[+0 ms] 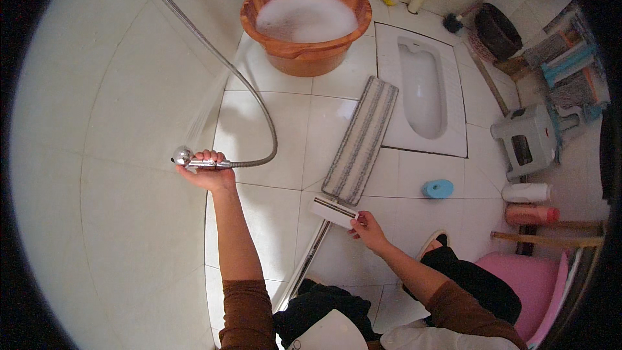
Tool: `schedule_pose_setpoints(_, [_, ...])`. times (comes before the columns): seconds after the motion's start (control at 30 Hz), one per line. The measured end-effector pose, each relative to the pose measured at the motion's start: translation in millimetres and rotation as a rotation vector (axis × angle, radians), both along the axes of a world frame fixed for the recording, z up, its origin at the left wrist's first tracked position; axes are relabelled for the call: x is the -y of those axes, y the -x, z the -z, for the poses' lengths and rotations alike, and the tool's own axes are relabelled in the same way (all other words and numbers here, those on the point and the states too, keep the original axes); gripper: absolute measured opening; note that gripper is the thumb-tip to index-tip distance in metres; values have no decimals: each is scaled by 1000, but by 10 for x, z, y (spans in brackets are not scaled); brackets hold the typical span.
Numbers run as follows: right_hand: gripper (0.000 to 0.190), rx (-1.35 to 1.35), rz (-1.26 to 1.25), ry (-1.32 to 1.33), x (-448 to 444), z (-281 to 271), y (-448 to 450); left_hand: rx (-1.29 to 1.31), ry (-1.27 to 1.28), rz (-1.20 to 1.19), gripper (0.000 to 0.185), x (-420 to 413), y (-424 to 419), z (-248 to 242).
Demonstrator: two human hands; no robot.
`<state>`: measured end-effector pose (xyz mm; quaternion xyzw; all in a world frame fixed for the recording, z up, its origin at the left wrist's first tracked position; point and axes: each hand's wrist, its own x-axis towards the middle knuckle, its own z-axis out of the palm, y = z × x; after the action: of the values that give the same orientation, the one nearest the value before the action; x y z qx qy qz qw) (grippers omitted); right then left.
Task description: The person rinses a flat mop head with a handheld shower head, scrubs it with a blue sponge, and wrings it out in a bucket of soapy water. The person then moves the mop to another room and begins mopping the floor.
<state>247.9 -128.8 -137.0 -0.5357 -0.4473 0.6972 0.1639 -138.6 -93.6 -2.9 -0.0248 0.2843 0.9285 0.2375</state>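
My left hand [213,172] is wrapped around the handle of a chrome shower head [183,156], close to the tiled wall. Thin streaks of water spray leave the head. Its metal hose [270,124] loops right and then back up to the wall's top. Between the fingers of my right hand [368,230] is one end of a white slotted wringer block [335,211] on a flat mop. The mop's grey-striped pad [362,141] lies just beyond the block. From the block, the metal pole [311,253] runs back towards my legs.
Ahead stands a wooden tub [306,53] of foamy water. A squat toilet [423,92] is set in the floor at right, with a blue oval object [437,188] nearer me. Along the right side are a grey plastic stool [527,141], bottles [529,214] and a pink basin [522,282].
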Motion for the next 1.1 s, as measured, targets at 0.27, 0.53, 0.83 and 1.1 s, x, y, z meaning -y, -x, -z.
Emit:
schedule_pose_setpoints(0.27, [44,-11,3,30,-7,-68,17,26,31,-10,55,-8,-17,-42])
schedule_pose_setpoints(0.53, [58,-47,-37,152,-172,-165,57,20,138,110,56,6,-336,-47])
schedule_pose_setpoints(0.83, [48,-96,6,173,-156,-52,82,44,135,458,59,-108,-913,162])
schedule_pose_setpoints(1.1, [49,-86,13,217,-121,8,120,-73,389,525,60,-254,-991,103])
